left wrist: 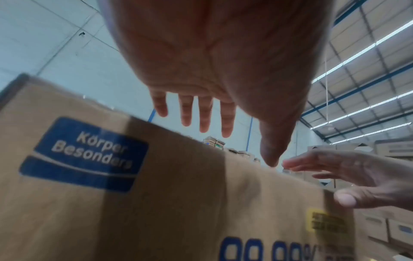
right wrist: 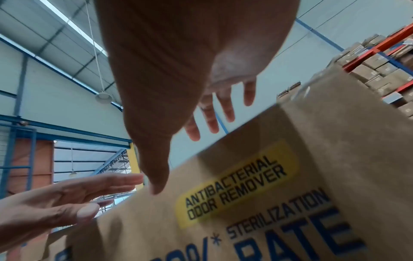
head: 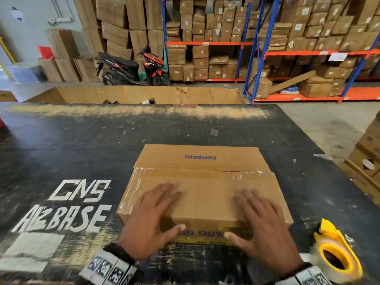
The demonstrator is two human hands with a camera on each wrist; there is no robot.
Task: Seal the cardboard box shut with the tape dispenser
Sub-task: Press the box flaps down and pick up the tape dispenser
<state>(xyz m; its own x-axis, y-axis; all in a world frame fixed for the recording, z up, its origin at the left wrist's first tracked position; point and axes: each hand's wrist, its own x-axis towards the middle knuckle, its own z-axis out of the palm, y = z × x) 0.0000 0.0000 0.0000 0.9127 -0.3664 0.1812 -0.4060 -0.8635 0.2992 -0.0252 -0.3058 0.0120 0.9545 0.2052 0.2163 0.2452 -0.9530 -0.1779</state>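
1. Cardboard box (head: 203, 186) sits flaps-up near the front edge of the dark table (head: 72, 140), square to the person. That likely keeps the centre seam running left to right within easy reach of both arms.
2. Left hand (head: 152, 221) is spread flat over the near flap, fingers straight, thumb hanging over the front edge; it grips nothing. Wrist views show the fingers above the box top; whether they press or just hover I cannot tell.
3. Right hand (head: 265, 225) mirrors it on the right side of the same flap, open and flat, holding nothing. Probable reason for the pair: to hold the flap level with the far one so the seam closes.
4. Glossy tape (head: 205, 173) already lies along the seam and wraps down the left end. Whether it bonds fully across, I cannot judge; the right end looks wrinkled.
5. Tape dispenser (head: 335, 254), yellow with a clear roll, rests on the table just right of the box and beside the right wrist, untouched. Parked there, it stays one short reach from the working hand.
6. Judgement: sealing is partly done or being checked by hand.
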